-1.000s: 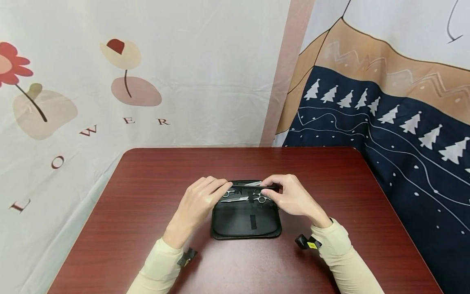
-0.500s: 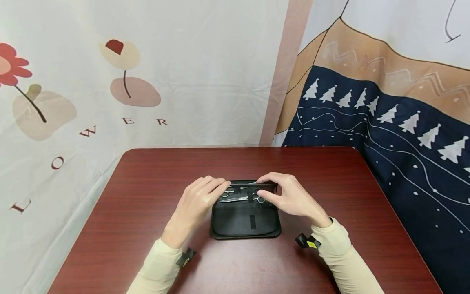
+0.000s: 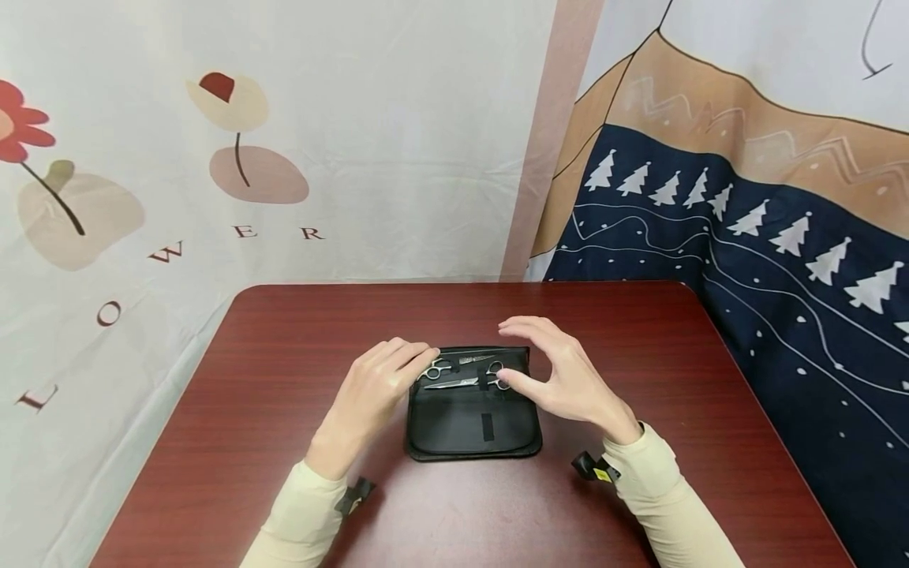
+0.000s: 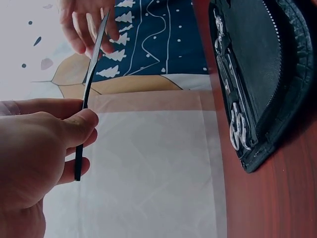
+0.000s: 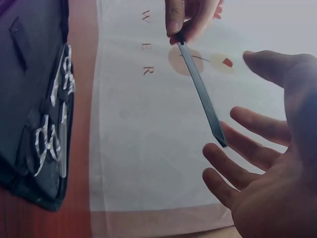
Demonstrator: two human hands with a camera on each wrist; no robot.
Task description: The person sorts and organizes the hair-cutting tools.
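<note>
A long, thin, flat black tool (image 5: 202,96) is pinched at one end between the thumb and fingers of my left hand (image 3: 376,386); its exact kind is not clear. In the left wrist view the tool (image 4: 91,74) appears nearly edge-on. My right hand (image 3: 568,383) is spread, thumb apart from fingers, close to the tool's far end and holding nothing. Below both hands a black zip case (image 3: 461,430) lies unfolded on the table. Silver scissors (image 3: 454,384) sit in its upper half under straps, with a second toothed pair (image 3: 474,360) behind them.
The dark red wooden table (image 3: 319,323) extends around the case on all sides. A printed cloth (image 3: 412,158) hangs behind its far edge. A small black camera (image 3: 585,467) is strapped at the right wrist, another (image 3: 355,495) at the left.
My right hand has let go of the black tool, its fingers spreading and lifting away. The left hand keeps its grip and has shifted slightly left. The case stays put.
</note>
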